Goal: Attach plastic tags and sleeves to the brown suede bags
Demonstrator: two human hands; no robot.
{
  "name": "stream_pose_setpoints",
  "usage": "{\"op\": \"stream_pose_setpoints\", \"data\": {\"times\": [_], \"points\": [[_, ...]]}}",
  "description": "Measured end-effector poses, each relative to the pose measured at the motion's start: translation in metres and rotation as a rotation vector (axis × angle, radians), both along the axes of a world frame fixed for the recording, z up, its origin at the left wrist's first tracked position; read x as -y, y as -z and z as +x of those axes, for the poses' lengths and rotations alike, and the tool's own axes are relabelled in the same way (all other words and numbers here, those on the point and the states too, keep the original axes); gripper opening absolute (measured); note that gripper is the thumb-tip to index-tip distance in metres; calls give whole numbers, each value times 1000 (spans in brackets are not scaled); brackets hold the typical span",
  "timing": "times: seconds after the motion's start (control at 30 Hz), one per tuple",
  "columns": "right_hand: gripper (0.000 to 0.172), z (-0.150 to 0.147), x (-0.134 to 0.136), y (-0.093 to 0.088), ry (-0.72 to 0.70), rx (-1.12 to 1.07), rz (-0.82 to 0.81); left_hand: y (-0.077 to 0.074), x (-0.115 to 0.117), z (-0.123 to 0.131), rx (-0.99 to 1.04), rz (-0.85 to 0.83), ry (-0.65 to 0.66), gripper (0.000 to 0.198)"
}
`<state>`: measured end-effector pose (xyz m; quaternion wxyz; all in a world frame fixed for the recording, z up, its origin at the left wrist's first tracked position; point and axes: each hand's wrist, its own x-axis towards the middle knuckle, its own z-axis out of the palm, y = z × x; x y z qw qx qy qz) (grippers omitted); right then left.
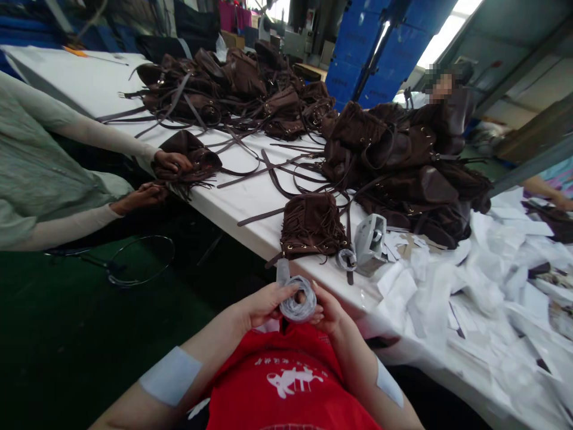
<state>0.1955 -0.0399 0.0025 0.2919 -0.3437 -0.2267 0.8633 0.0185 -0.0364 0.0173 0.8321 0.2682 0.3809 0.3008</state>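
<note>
L hand (267, 303) & R hand (327, 306) both held the grey roll (290, 310), L thumb on it nr 9 o'clock, R fingers curled at its 3 o'clock rim; grip narrow on both. Its loose end (283, 272) stuck up at approx 11 o'clock. Roll was in front of the red shirt (286, 358), by the near edge of the white desk (244, 200). Past it at 12 o'clock, a fringed bag (311, 221), brown, lay on the desk w/ straps about it. At 1 o'clock stood a pale device (370, 242) w/ a small coil (341, 259) just beside it. Big bag pile (244, 74) farther off, 11 to 12 o'clock; second pile (398, 161) at 1 o'clock. White scraps (483, 257) lay heaped abt 2 to 3 o'clock. At 10 o'clock a co-worker's hands (172, 162) were at another brown bag (183, 143); exact grip there unclear
</note>
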Motion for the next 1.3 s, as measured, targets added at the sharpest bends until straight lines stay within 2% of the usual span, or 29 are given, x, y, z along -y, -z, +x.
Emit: {"op": "stream_pose_setpoints", "data": {"times": [0.1, 0.2, 0.27, 0.37, 0.43, 0.47, 0.53, 0.6, 0.63, 0.7, 0.73, 0.83, 0.93, 1.07, 1.2, 1.3], "points": [[54, -2, 7, 3, 140, -35, 139, 2, 3, 12, -16, -28, -138, 51], [56, -7, 15, 2, 201, 57, 284, 9, 7, 21, -50, -51, -225, 55], [49, -9, 19, 2, 221, 119, 320, 16, 9, 23, -98, -36, -204, 59], [42, -4, 19, 6, 329, 146, 296, 25, 10, 16, -247, 85, -44, 68], [42, 3, 17, 8, 441, 139, 246, 26, 11, 6, -421, 214, 31, 71], [42, 7, 16, 9, 481, 131, 222, 24, 12, 1, -517, 283, 18, 68], [41, 13, 14, 7, 507, 110, 194, 18, 15, -7, -721, 487, -104, 54], [40, 16, 13, 5, 476, 76, 186, 9, 19, -12, -865, 773, -217, 35], [40, 16, 12, 4, 455, 56, 180, 4, 21, -13, -909, 935, -230, 33], [39, 14, 9, 2, 412, -2, 159, -2, 20, -12, -920, 1205, -149, 44], [38, 12, 8, 2, 378, -45, 140, -4, 19, -11, -913, 1304, -78, 43], [37, 8, 0, 3, 249, -213, 40, -4, 10, -7, -967, 1474, 120, 27], [41, 11, -10, 8, 124, -310, -71, 1, -2, -1, -1030, 1469, 242, 27], [46, 23, -21, 12, 113, -268, -167, 6, -16, 11, -961, 1324, 332, 34], [48, 29, -21, 12, 139, -200, -181, 8, -21, 27, -897, 1253, 327, 31], [46, 34, -17, 12, 150, -45, -93, 8, -20, 34, -873, 1131, 301, 31]]}}
